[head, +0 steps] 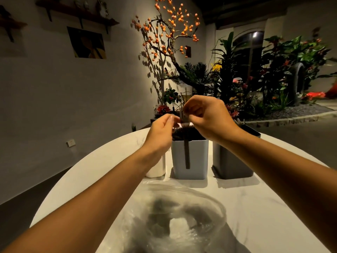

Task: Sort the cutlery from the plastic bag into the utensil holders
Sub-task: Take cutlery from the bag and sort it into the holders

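Here we hold both hands over the middle holder (189, 157), the left hand (160, 132) and right hand (206, 115) each pinching a small pale piece (184, 116) between fingertips; whether it is cutlery or wrapping we cannot tell. Dark cutlery (184, 132) sits in the holder's mouth, with one dark strip down its front, long axis vertical. To finish well, we judge, keep pieces upright, handles down, and release low. The plastic bag (175, 220) lies near us on the table (273, 207).

Dim scene; spotlight on far wall (113, 99) casts branch shadows. Edges bow; near plastic bag (175, 216) appears blurred.
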### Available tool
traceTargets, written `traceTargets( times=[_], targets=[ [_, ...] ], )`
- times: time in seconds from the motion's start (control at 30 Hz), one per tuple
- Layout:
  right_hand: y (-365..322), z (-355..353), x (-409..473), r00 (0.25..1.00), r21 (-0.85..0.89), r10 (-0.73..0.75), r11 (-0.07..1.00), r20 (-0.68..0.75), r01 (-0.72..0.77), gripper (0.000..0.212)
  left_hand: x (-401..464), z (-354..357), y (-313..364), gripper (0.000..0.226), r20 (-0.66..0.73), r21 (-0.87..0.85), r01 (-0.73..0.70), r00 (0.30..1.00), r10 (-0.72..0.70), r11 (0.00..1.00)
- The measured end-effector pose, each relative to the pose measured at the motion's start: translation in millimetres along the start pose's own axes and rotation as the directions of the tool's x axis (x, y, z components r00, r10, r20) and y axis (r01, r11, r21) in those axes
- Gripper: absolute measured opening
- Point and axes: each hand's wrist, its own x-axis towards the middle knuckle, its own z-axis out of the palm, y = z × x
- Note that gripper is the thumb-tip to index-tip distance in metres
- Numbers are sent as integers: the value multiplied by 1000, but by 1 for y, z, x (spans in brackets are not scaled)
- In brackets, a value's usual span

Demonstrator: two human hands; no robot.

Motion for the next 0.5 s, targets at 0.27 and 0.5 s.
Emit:
traceTargets(
  times=[0.27,0.5],
  targets=[
    [1,-12,21,880,-254,-369,920,-300,299,26,23,-8,8,34,-10,-88,-14,1000,13,996],
    [12,3,39,826,-382,-483,850,-291,363,25,32,-8,-3,34,23,-102,22,1000,-20,995]
  ],
)
